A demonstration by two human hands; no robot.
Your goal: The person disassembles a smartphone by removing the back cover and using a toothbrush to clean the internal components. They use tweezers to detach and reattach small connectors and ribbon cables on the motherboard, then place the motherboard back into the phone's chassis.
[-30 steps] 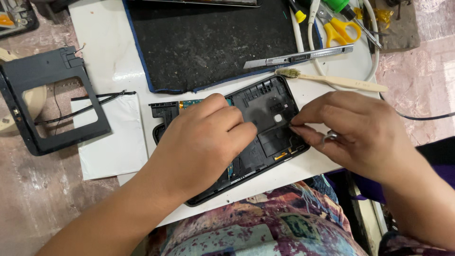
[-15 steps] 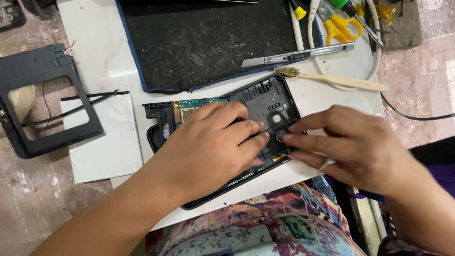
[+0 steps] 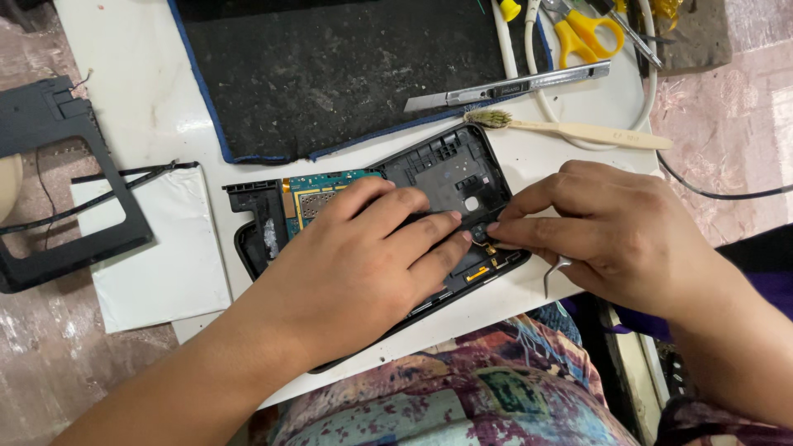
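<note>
Looking down, you have a white bench (image 3: 124,74) before you, set over a mottled pinkish stone surface (image 3: 49,363). A black work mat (image 3: 330,66) with a blue edge lies at the far side. The opened phone (image 3: 446,177) lies just in front of the mat, its green circuit board (image 3: 318,194) showing at the left end. Your left hand (image 3: 363,264) lies flat on the phone, fingers spread and pressing it down, gripping nothing. Your right hand (image 3: 615,231) pinches at a small part on the phone's near right edge, with metal tweezers (image 3: 555,272) tucked under the palm. Behind your hands lie a wooden toothbrush (image 3: 570,130), a utility knife (image 3: 512,85) and yellow scissors (image 3: 588,29). A white sheet (image 3: 157,264) and a black frame (image 3: 58,190) lie to the left.
</note>
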